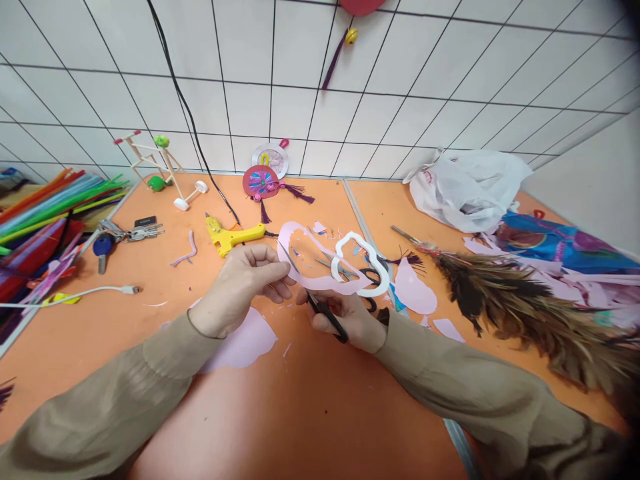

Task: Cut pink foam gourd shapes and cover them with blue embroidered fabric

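Observation:
Between thumb and fingers, my left hand (250, 280) pinches the left side of a pink paper cutout frame (305, 281), which has a wavy outline and a hollow middle. My right hand (350, 317) is closed round the black handles of a pair of scissors (327, 317). Their blades point up and left, along the inner edge of the pink paper. Behind the cutout lies a white cloud-shaped paper frame (383, 270) on the table, over a second pair of scissors (371, 275). A larger pink paper piece (245, 340) rests below my left wrist.
A yellow glue gun (233, 235) with a black cord lies behind my left hand. Keys (143, 231), a white cable (105, 292) and pipe cleaners (65, 203) are at left. Brown feathers (540, 307), pink scraps (415, 288) and a white plastic bag (467, 190) are at right. Tasselled ornaments (263, 181) lean on the wall.

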The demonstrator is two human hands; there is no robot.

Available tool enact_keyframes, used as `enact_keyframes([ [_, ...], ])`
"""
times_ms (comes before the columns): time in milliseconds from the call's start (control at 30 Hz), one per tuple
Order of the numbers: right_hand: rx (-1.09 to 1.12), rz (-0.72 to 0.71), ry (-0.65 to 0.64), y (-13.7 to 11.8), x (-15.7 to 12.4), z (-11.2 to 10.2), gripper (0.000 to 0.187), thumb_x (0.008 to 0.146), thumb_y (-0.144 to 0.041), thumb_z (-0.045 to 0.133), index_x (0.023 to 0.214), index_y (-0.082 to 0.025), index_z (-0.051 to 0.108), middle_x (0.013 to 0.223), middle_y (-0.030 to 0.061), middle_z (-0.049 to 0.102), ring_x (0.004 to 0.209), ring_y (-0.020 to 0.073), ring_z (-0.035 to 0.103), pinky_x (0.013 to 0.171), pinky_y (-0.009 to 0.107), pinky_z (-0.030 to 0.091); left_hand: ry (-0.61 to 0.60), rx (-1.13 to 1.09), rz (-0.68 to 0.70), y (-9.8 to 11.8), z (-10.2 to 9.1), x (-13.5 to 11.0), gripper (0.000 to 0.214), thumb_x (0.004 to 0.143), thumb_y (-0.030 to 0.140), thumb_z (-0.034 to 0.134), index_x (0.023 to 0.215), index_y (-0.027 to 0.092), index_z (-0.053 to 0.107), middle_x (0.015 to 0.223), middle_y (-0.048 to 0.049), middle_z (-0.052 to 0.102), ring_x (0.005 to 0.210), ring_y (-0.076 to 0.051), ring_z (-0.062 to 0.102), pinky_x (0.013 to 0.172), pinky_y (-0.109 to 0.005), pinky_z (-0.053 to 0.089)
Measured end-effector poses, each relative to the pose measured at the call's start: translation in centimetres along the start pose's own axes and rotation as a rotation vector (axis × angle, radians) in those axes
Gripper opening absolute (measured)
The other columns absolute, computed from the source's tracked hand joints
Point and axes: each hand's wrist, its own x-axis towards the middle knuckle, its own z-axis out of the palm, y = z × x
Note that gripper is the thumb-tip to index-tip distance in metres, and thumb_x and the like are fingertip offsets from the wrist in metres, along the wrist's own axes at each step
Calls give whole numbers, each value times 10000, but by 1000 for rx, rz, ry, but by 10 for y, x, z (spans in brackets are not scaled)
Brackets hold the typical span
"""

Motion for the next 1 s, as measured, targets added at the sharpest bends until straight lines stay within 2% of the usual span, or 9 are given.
enact_keyframes([
  [300,-20,32,-62,-5,1,-1,631,763,-750,670,1004,-172,591,797,6,511,671,121,440,587,268,355,3,11,-13,-3,0,-1,150,701,200,738,617,139,630,552,-30,702,472,-112,650,468,-174,507],
  [467,-21,50,-80,-5,1,-2,630,771,-735,673,1028,-167,581,832,19,501,695,133,452,601,278,366,33,48,-5,-4,4,-1,158,706,189,719,599,141,613,545,-29,695,473,-116,649,469,-184,511],
  [700,-4,44,4,-3,2,1,658,736,-744,700,1074,-193,577,905,45,550,745,153,488,643,301,404,24,37,-36,-3,6,-2,163,734,186,703,607,141,612,567,-39,713,484,-109,652,483,-177,510],
  [1000,48,25,-7,0,1,2,558,759,-699,718,933,-184,596,718,-28,473,612,109,408,576,271,335,26,36,-55,-3,7,-2,156,742,178,696,613,138,617,585,-55,726,491,-112,655,496,-183,519],
])
